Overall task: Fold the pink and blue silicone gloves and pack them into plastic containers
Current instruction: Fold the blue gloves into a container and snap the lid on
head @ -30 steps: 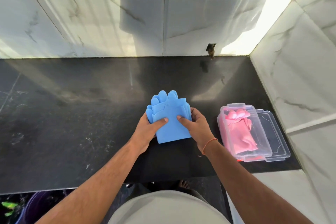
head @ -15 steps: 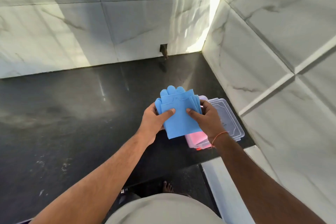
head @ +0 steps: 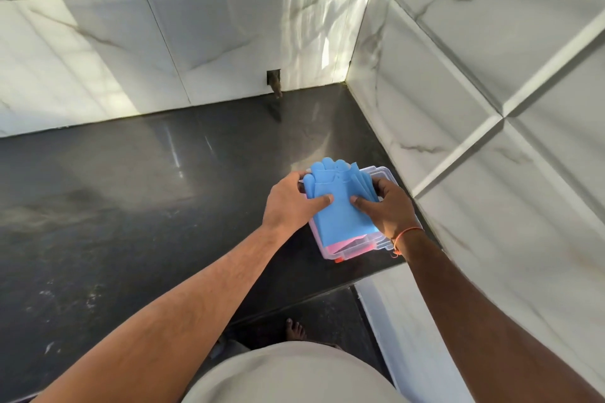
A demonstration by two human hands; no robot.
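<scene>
The folded blue gloves (head: 340, 206) sit over the clear plastic container (head: 343, 253) at the right end of the black counter. My left hand (head: 291, 203) grips their left edge, thumb on top. My right hand (head: 386, 209) grips the right edge the same way. A strip of the pink gloves (head: 343, 244) shows beneath the blue ones, inside the container. The container's clear lid (head: 384, 173) lies partly hidden under my right hand.
The black counter (head: 131, 206) stretches away to the left. Marble tile walls close the back (head: 196, 26) and the right side (head: 491, 108). A small opening (head: 274, 78) sits low in the back wall. The counter's front edge runs just below the container.
Both hands lifted the folded blue gloves off the counter and carried them right, then lowered them over the container holding the pink gloves.
</scene>
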